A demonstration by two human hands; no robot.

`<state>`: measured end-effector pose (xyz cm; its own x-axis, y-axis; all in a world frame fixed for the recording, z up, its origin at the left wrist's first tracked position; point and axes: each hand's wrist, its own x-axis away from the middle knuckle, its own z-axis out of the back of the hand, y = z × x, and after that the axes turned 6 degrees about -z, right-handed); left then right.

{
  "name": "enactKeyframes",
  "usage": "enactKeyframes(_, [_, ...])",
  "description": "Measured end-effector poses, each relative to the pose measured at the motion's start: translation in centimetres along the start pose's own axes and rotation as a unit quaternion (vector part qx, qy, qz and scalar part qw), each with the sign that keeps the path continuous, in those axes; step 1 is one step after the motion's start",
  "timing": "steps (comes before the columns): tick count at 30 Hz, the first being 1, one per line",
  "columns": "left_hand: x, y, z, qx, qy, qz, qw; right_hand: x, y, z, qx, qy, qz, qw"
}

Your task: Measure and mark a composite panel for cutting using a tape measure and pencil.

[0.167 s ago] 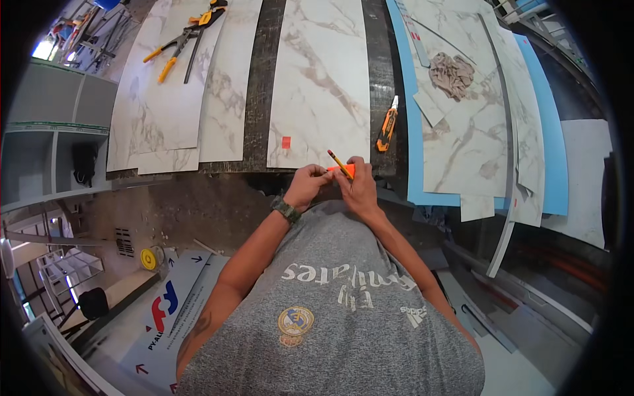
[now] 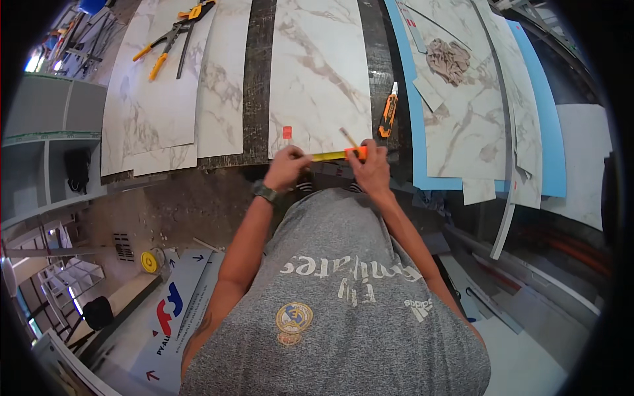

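Note:
An orange tape measure [image 2: 356,153] is gripped in my right hand [image 2: 372,168], at the near edge of a white marble-patterned panel [image 2: 320,79]. A pencil [image 2: 349,136] also sticks out from that hand, pointing up over the panel. My left hand [image 2: 285,167], with a watch on its wrist, pinches the end of the yellow tape blade, which is drawn out level between both hands. A small red sticker [image 2: 287,132] is on the panel just beyond my left hand. To the right of the panel, an orange and black utility knife [image 2: 389,115] lies on the dark table.
Yellow-handled clamp pliers [image 2: 165,46] lie on marbled panels at the left. On the right, a crumpled brown rag [image 2: 448,62] and a ruler [image 2: 411,28] rest on another marbled panel over a blue sheet [image 2: 436,183]. A grey cabinet [image 2: 59,158] stands at far left.
My hands have moved apart, the left one going left, and a length of yellow blade now shows between them. Both hands have also shifted slightly up over the panel's edge.

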<state>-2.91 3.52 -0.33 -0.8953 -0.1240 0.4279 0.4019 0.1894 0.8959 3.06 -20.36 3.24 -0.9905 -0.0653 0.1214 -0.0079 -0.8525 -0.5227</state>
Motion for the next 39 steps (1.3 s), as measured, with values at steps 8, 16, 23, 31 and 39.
enactKeyframes(8, [-5.0,-4.3,10.3,-0.455,0.064,-0.131,0.878,-3.3,7.3,0.2,0.120,0.090,-0.052,0.987])
enactKeyframes(16, [-5.1,-3.4,9.7,-0.460,0.094,-0.108,0.876,-3.8,9.1,-0.9,0.163,0.107,-0.068,0.978])
enactKeyframes(23, [-4.4,-3.3,8.8,-0.429,0.112,-0.116,0.889,-3.5,7.9,-0.8,0.148,0.094,-0.095,0.980])
enactKeyframes(31, [-4.0,-3.3,8.7,-0.426,0.126,-0.119,0.888,-3.4,7.8,-0.7,0.144,0.092,-0.101,0.980])
enactKeyframes(39, [-3.6,-3.0,8.3,-0.399,0.137,-0.132,0.897,-3.2,8.1,-0.8,0.145,0.084,-0.112,0.979])
